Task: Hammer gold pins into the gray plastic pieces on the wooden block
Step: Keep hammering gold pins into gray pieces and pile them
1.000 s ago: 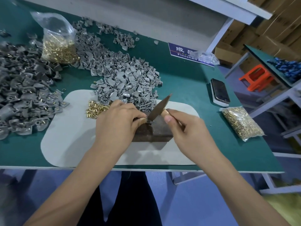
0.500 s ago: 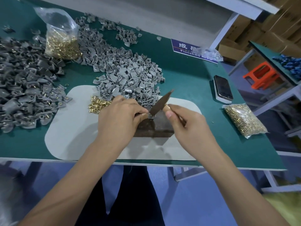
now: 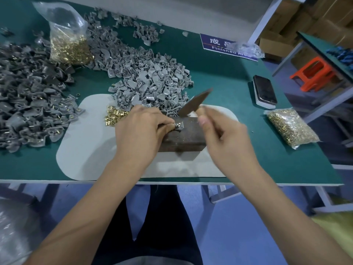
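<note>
— Step in hand? Looks like mid-hammering: left hand [image 3: 141, 129] pinches the gray plastic piece [image 3: 178, 126] on top of the wooden block [image 3: 184, 134], pin upright in it.

— And the right?

— Right hand [image 3: 225, 136] grips the hammering tool [image 3: 194, 103], raised just above the piece. Next blow needs to land square on the pin, clear of the fingertips [image 3: 171, 125].
</note>
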`<action>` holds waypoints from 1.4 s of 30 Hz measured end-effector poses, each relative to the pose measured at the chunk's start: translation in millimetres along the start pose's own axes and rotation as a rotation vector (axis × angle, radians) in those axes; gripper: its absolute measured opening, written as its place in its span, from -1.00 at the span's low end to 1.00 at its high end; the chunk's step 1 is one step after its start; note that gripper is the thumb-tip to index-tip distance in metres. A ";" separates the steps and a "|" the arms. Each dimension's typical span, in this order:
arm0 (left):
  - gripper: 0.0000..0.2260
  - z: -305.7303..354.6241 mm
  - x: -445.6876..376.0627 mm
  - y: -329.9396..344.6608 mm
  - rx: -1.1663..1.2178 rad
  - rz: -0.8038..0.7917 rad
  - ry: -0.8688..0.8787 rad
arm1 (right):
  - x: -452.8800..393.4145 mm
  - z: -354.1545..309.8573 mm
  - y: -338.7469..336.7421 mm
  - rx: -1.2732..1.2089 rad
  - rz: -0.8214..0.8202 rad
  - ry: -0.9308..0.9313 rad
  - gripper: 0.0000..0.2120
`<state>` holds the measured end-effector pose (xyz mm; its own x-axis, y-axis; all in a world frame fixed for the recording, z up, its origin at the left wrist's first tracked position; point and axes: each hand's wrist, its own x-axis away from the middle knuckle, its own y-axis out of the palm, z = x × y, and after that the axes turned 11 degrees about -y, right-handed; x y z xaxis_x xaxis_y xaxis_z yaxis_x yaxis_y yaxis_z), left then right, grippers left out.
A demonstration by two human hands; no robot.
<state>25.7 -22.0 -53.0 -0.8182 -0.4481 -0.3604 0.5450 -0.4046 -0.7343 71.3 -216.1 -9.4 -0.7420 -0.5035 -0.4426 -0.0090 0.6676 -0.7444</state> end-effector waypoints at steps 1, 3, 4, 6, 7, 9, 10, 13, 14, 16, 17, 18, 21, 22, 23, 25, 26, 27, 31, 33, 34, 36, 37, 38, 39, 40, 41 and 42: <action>-0.89 -0.3 -0.3 -0.3 -0.001 -0.006 0.006 | 1.9 -0.1 1.1 0.014 -0.079 0.026 -0.79; -0.88 -0.4 -1.4 -0.5 -0.004 -0.018 0.005 | 1.8 3.0 -3.1 0.041 -0.115 0.043 -0.78; -0.88 -0.3 -2.1 0.2 -0.007 -0.018 0.001 | -0.1 5.6 -6.4 0.036 -0.073 0.053 -0.77; -0.88 -0.1 -1.8 1.4 -0.010 -0.019 -0.003 | -2.7 13.7 -10.5 0.088 -0.011 0.101 -0.74; -0.88 -0.1 -1.3 1.7 -0.011 -0.021 -0.003 | -3.7 17.6 -11.2 0.161 -0.020 0.138 -0.74; -0.87 -0.8 -1.1 1.6 -0.012 -0.023 -0.004 | -3.6 27.1 -9.7 0.330 -0.093 0.213 -0.71; -0.86 -1.0 -1.3 1.2 -0.015 -0.025 -0.003 | -2.7 32.2 -8.0 0.391 -0.117 0.253 -0.69; -0.87 0.0 -2.9 -0.9 -0.022 -0.038 -0.006 | -0.2 42.9 -0.4 0.442 -0.118 0.356 -0.62; -0.86 0.6 -3.4 -1.1 -0.022 -0.042 -0.007 | 1.1 44.9 2.9 0.476 -0.138 0.373 -0.61; -0.86 1.8 -3.9 -1.6 -0.020 -0.050 -0.007 | 3.8 45.4 8.6 0.585 -0.203 0.392 -0.57; -0.87 2.1 -3.7 -1.8 -0.020 -0.054 -0.006 | 4.3 44.8 9.3 0.642 -0.220 0.392 -0.57; -0.87 2.0 -3.7 -1.8 -0.020 -0.058 -0.009 | 4.0 44.6 9.1 0.684 -0.207 0.368 -0.62; -0.87 0.6 -3.4 -0.4 -0.001 -0.073 -0.011 | -1.8 36.6 7.2 0.431 -0.026 0.183 -0.77; -0.88 0.6 -2.6 0.4 0.016 -0.080 -0.007 | -5.0 29.8 8.1 0.250 0.024 0.097 -0.78; -0.89 0.7 -1.2 0.8 0.035 -0.082 -0.004 | -8.5 20.6 10.9 0.134 0.029 0.017 -0.79; -0.91 -0.5 3.9 -0.3 0.058 -0.053 0.007 | -14.8 2.8 21.8 0.090 -0.023 -0.096 -0.81; -0.91 -2.9 7.8 -2.1 0.061 -0.020 0.008 | -18.0 -4.2 29.3 0.096 -0.044 -0.125 -0.83; -0.91 -6.8 12.5 -5.0 0.064 0.015 -0.003 | -21.0 -11.0 37.0 0.097 -0.056 -0.146 -0.86; -0.90 -38.9 31.7 -25.9 0.064 0.137 -0.067 | -29.2 -38.2 71.9 -0.005 -0.068 -0.216 -0.92; -0.90 -60.1 40.3 -41.1 0.033 0.176 -0.111 | -32.5 -56.9 93.1 -0.062 -0.088 -0.262 -0.92; -0.88 -70.2 43.4 -49.1 0.011 0.183 -0.141 | -33.8 -66.1 104.2 -0.077 -0.104 -0.281 -0.92; -0.84 -88.9 48.4 -64.0 -0.020 0.187 -0.185 | -36.9 -82.8 125.4 -0.070 -0.139 -0.299 -0.91; -0.83 -97.9 51.0 -70.3 -0.031 0.191 -0.199 | -38.7 -90.1 135.6 -0.068 -0.164 -0.303 -0.91; -0.84 -106.4 53.3 -76.3 -0.043 0.197 -0.213 | -40.8 -97.1 145.3 -0.070 -0.195 -0.309 -0.90; -0.85 -114.4 55.2 -81.4 -0.058 0.203 -0.224 | -43.4 -103.8 153.9 -0.075 -0.223 -0.320 -0.89; -0.87 -122.2 56.3 -86.3 -0.072 0.209 -0.233 | -45.9 -110.5 161.7 -0.081 -0.242 -0.334 -0.89; -0.89 -129.3 57.1 -90.5 -0.089 0.217 -0.241 | -48.9 -117.0 168.9 -0.087 -0.253 -0.349 -0.89; -0.90 -135.8 57.0 -94.5 -0.106 0.229 -0.251 | -52.2 -123.3 175.3 -0.087 -0.259 -0.361 -0.89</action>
<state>-97.3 99.0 -82.3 -0.5991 -0.7050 -0.3796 0.6762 -0.1916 -0.7113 25.8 -5.2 -55.2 -0.4268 -0.8088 -0.4045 -0.2312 0.5301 -0.8158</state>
